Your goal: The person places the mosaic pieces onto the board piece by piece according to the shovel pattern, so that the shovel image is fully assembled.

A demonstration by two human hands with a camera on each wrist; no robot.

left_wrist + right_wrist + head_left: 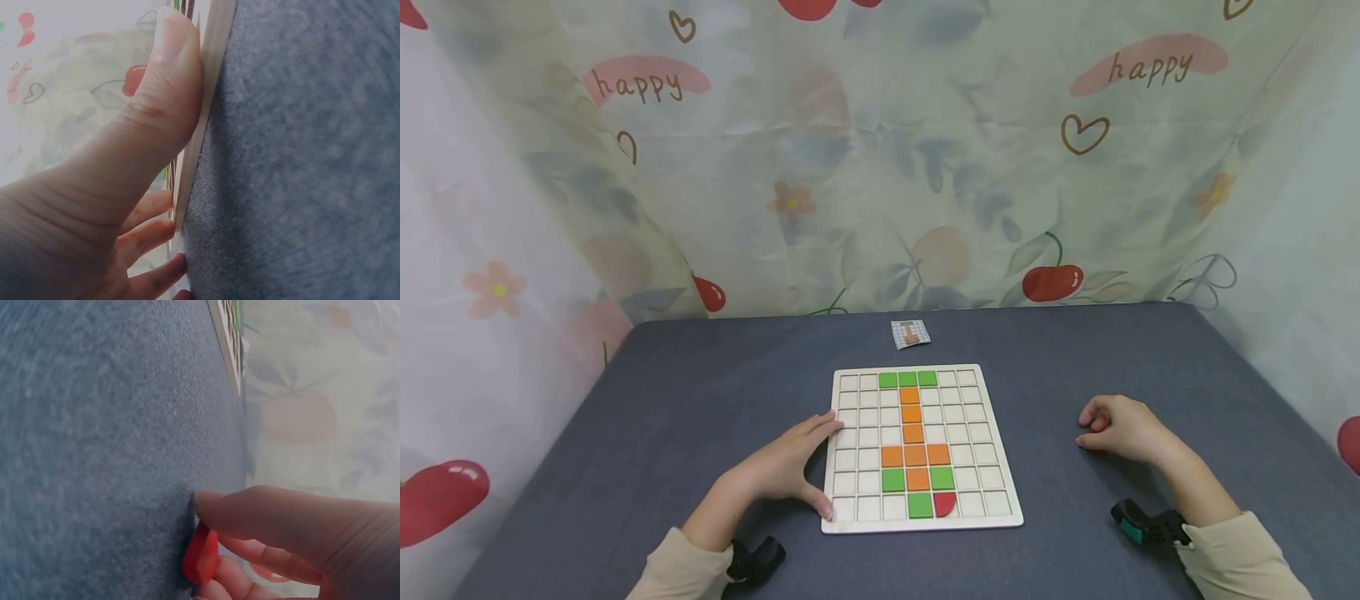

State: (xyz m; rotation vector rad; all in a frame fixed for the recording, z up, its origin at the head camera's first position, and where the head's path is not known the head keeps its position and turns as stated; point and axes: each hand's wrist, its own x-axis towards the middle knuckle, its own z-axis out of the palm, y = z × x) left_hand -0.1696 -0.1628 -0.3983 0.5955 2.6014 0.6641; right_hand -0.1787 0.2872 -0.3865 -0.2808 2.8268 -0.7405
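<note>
A white square grid board (992, 479) lies on the table, its cells partly filled with coloured pieces. Green squares (907, 379) line part of the top row, orange squares (912, 414) run down the middle, and a red rounded piece (944, 503) sits in the bottom row. My left hand (790, 462) rests along the board's left edge, thumb at the lower corner and fingers spread; the left wrist view shows the thumb (172, 81) against the rim. Off to the board's right, my right hand (1123, 429) pinches a small red piece (201, 556) close to the tabletop.
A small printed card (911, 333) with a grid picture lies behind the board. The dark grey tabletop (715, 367) reaches a patterned curtain (880, 167) at the back, and white cloth hangs at both sides. Each wrist wears a black device (1150, 523).
</note>
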